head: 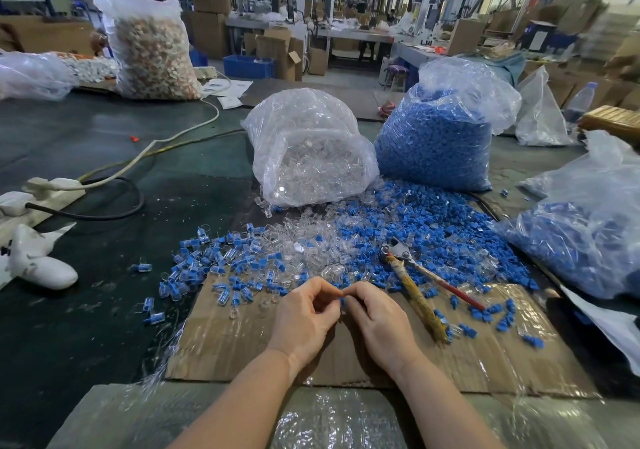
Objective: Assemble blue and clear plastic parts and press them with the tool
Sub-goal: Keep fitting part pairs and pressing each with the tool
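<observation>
A small blue plastic part (343, 302) sits pinched between the fingertips of both hands, held just above the taped brown cardboard sheet (346, 351) at the near edge of the dark green tabletop (104, 178). The left hand (304, 320) curls its thumb and fingers in on the piece; the right hand (377, 320) meets it fingertip to fingertip, also curled; whether a clear piece is in there too I cannot tell. Just right of the hands, a worn pair of pliers with a yellowed wrapped handle and a red one (415, 282) lies on the cardboard's far right part. Beyond the hands spreads a loose heap of blue and clear plastic parts (363, 240). Behind it stand a clear plastic bag of transparent pieces (308, 150) and a fuller bag of blue pieces (440, 136).
</observation>
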A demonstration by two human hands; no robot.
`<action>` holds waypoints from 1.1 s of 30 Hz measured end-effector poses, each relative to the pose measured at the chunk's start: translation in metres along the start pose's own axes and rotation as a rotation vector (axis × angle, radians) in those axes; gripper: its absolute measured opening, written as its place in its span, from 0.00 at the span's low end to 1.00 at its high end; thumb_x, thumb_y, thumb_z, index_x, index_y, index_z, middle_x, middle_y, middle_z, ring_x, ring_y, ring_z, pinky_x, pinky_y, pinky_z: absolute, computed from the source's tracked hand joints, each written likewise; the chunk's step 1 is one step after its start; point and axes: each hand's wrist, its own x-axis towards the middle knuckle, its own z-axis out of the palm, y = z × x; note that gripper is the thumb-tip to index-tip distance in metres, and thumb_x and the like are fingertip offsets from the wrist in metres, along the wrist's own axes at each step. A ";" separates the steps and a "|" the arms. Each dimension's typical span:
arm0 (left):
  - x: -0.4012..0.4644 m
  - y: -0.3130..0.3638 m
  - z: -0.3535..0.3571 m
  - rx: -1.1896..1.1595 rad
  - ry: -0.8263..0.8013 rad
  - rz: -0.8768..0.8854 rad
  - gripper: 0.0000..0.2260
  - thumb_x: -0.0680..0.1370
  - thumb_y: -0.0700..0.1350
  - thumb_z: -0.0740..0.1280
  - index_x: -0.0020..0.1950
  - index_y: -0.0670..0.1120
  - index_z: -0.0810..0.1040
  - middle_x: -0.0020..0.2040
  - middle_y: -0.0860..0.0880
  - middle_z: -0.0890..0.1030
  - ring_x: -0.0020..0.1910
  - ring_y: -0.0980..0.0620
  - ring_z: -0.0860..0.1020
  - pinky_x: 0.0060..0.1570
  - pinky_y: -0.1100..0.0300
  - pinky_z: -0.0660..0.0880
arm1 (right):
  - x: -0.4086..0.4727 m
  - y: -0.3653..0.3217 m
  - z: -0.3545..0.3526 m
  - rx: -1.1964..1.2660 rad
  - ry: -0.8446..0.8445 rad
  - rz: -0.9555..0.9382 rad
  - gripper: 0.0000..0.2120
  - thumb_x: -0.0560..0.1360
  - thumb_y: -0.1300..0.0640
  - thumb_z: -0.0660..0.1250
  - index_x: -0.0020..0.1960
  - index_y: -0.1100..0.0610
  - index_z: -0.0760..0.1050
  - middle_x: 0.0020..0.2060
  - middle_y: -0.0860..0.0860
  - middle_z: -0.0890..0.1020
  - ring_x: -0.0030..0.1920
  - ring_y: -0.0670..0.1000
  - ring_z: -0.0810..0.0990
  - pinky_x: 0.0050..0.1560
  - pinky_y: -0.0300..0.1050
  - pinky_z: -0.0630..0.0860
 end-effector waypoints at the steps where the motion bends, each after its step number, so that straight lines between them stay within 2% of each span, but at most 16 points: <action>1: 0.000 0.000 0.000 -0.016 0.002 0.000 0.08 0.74 0.38 0.68 0.42 0.51 0.78 0.37 0.53 0.80 0.36 0.61 0.77 0.41 0.69 0.74 | -0.001 -0.001 0.000 0.003 0.016 -0.012 0.05 0.78 0.53 0.61 0.45 0.47 0.74 0.39 0.41 0.76 0.43 0.39 0.72 0.43 0.29 0.66; 5: 0.002 0.001 -0.001 -0.086 0.042 -0.015 0.07 0.74 0.36 0.67 0.43 0.48 0.79 0.38 0.51 0.81 0.37 0.62 0.77 0.40 0.71 0.73 | -0.006 -0.004 -0.003 -0.040 0.251 -0.049 0.04 0.76 0.58 0.66 0.49 0.55 0.78 0.42 0.44 0.78 0.46 0.45 0.75 0.49 0.39 0.71; 8: 0.005 0.002 -0.002 -0.114 0.074 -0.036 0.06 0.74 0.36 0.67 0.44 0.47 0.79 0.39 0.50 0.81 0.37 0.64 0.77 0.38 0.73 0.72 | -0.005 0.001 -0.013 -0.299 0.456 0.045 0.10 0.74 0.58 0.68 0.54 0.58 0.77 0.49 0.51 0.79 0.51 0.52 0.76 0.53 0.48 0.70; 10: 0.006 0.003 -0.002 -0.112 0.077 -0.059 0.06 0.74 0.37 0.67 0.45 0.47 0.79 0.40 0.50 0.81 0.37 0.62 0.77 0.38 0.74 0.72 | -0.001 0.005 -0.022 -0.497 0.385 0.294 0.17 0.77 0.50 0.63 0.63 0.56 0.71 0.59 0.54 0.75 0.61 0.55 0.72 0.60 0.52 0.66; 12: 0.007 0.004 -0.002 -0.116 0.079 -0.084 0.06 0.74 0.37 0.67 0.46 0.48 0.78 0.41 0.49 0.80 0.38 0.59 0.77 0.37 0.73 0.73 | 0.003 0.012 -0.030 -0.642 0.205 0.536 0.27 0.78 0.41 0.55 0.71 0.54 0.59 0.69 0.56 0.66 0.70 0.57 0.63 0.69 0.58 0.57; 14: 0.009 0.006 -0.002 -0.133 0.081 -0.107 0.06 0.74 0.37 0.67 0.46 0.48 0.78 0.40 0.49 0.80 0.36 0.60 0.77 0.35 0.74 0.72 | 0.007 0.017 -0.037 -0.679 0.078 0.642 0.34 0.77 0.37 0.52 0.75 0.54 0.50 0.74 0.56 0.59 0.73 0.58 0.55 0.70 0.63 0.49; 16: 0.010 0.008 -0.003 -0.171 0.069 -0.130 0.06 0.75 0.36 0.66 0.46 0.47 0.78 0.39 0.49 0.80 0.31 0.64 0.76 0.32 0.73 0.72 | 0.009 0.021 -0.041 -0.697 0.037 0.664 0.35 0.77 0.36 0.51 0.76 0.54 0.47 0.74 0.56 0.57 0.74 0.59 0.53 0.70 0.65 0.47; 18: 0.011 0.010 -0.003 -0.198 0.062 -0.149 0.06 0.75 0.36 0.66 0.46 0.46 0.78 0.38 0.49 0.80 0.28 0.65 0.75 0.30 0.73 0.72 | 0.012 0.021 -0.045 -0.729 0.025 0.653 0.34 0.77 0.38 0.52 0.76 0.55 0.47 0.73 0.56 0.59 0.73 0.60 0.56 0.70 0.66 0.48; 20: 0.012 0.011 -0.003 -0.233 0.061 -0.174 0.06 0.75 0.35 0.66 0.47 0.46 0.78 0.37 0.49 0.80 0.27 0.65 0.75 0.28 0.72 0.71 | 0.013 0.019 -0.049 -0.776 0.018 0.626 0.32 0.78 0.40 0.53 0.74 0.56 0.52 0.72 0.57 0.62 0.70 0.60 0.60 0.70 0.64 0.51; 23: 0.014 0.014 -0.003 -0.292 0.060 -0.220 0.06 0.76 0.34 0.65 0.48 0.44 0.78 0.36 0.48 0.80 0.28 0.61 0.76 0.28 0.70 0.72 | 0.013 0.014 -0.054 -0.845 0.053 0.526 0.22 0.78 0.42 0.54 0.64 0.57 0.65 0.64 0.57 0.69 0.63 0.59 0.67 0.65 0.55 0.64; 25: 0.016 0.016 -0.005 -0.314 0.062 -0.241 0.06 0.76 0.35 0.65 0.47 0.45 0.78 0.37 0.48 0.81 0.30 0.59 0.77 0.30 0.68 0.73 | 0.012 0.007 -0.059 -0.857 0.068 0.468 0.19 0.79 0.43 0.54 0.59 0.57 0.66 0.59 0.56 0.71 0.58 0.57 0.69 0.59 0.49 0.68; 27: 0.020 0.018 -0.006 -0.334 0.075 -0.247 0.06 0.76 0.35 0.65 0.47 0.46 0.78 0.38 0.49 0.81 0.32 0.57 0.77 0.31 0.68 0.73 | 0.013 -0.001 -0.063 -0.798 0.074 0.416 0.18 0.79 0.43 0.53 0.57 0.57 0.66 0.56 0.56 0.72 0.56 0.56 0.70 0.56 0.48 0.68; 29: 0.023 0.021 -0.006 -0.330 0.094 -0.239 0.06 0.76 0.36 0.65 0.46 0.46 0.77 0.38 0.49 0.81 0.35 0.57 0.77 0.32 0.69 0.73 | 0.015 -0.011 -0.065 -0.591 0.050 0.365 0.15 0.79 0.45 0.53 0.52 0.57 0.66 0.52 0.56 0.73 0.51 0.54 0.71 0.52 0.48 0.70; 30: 0.025 0.023 -0.007 -0.343 0.103 -0.239 0.06 0.76 0.35 0.65 0.46 0.46 0.77 0.39 0.49 0.81 0.34 0.57 0.77 0.32 0.69 0.73 | 0.017 -0.017 -0.066 -0.440 0.012 0.350 0.13 0.80 0.47 0.54 0.48 0.57 0.67 0.47 0.55 0.74 0.46 0.53 0.72 0.46 0.46 0.70; 32: 0.029 0.027 -0.009 -0.374 0.114 -0.244 0.06 0.76 0.35 0.65 0.46 0.46 0.77 0.40 0.47 0.81 0.34 0.57 0.77 0.32 0.68 0.73 | 0.019 -0.029 -0.067 -0.140 -0.103 0.376 0.13 0.79 0.50 0.56 0.41 0.57 0.66 0.37 0.52 0.73 0.34 0.50 0.69 0.34 0.44 0.64; 33: 0.031 0.029 -0.010 -0.382 0.121 -0.247 0.06 0.76 0.35 0.65 0.46 0.46 0.77 0.40 0.47 0.81 0.34 0.56 0.76 0.33 0.67 0.73 | 0.019 -0.034 -0.068 -0.005 -0.156 0.405 0.13 0.78 0.51 0.58 0.38 0.57 0.66 0.33 0.51 0.71 0.31 0.50 0.67 0.34 0.43 0.62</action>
